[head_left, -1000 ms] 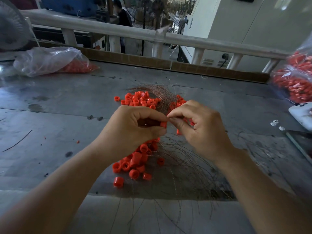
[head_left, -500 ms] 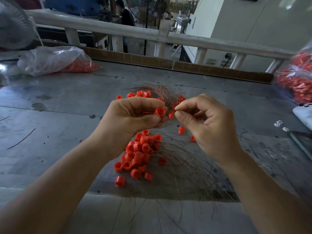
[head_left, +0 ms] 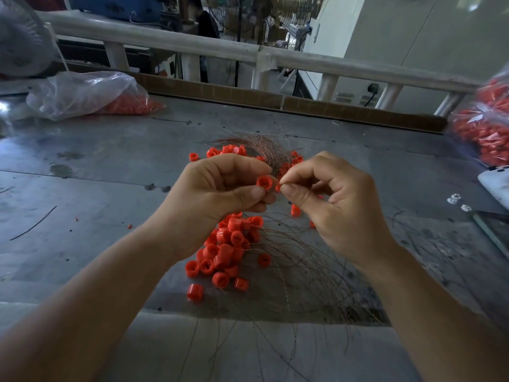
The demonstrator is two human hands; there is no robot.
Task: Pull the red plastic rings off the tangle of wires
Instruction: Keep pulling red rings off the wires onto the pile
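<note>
My left hand (head_left: 217,194) pinches a red plastic ring (head_left: 264,182) between thumb and forefinger, above the table's middle. Right beside it, my right hand (head_left: 333,199) pinches a thin copper wire at the ring's opening, thumb against forefinger. A tangle of thin wires (head_left: 297,271) spreads over the grey table below both hands and runs back to a bunch at the far side. A pile of loose red rings (head_left: 225,249) lies under my left hand. More red rings (head_left: 228,150) lie beyond my hands, partly hidden by them.
A clear plastic bag with red rings (head_left: 91,95) lies at the back left. Another bag of red rings (head_left: 484,128) sits at the right edge, above a white device (head_left: 495,183). A white rail (head_left: 192,46) and cardboard strip border the table's far side. A person stands beyond it.
My hands rose from the pile and the ring came into view in my left fingers. My right hand's fingertips then closed in on the ring's opening.
</note>
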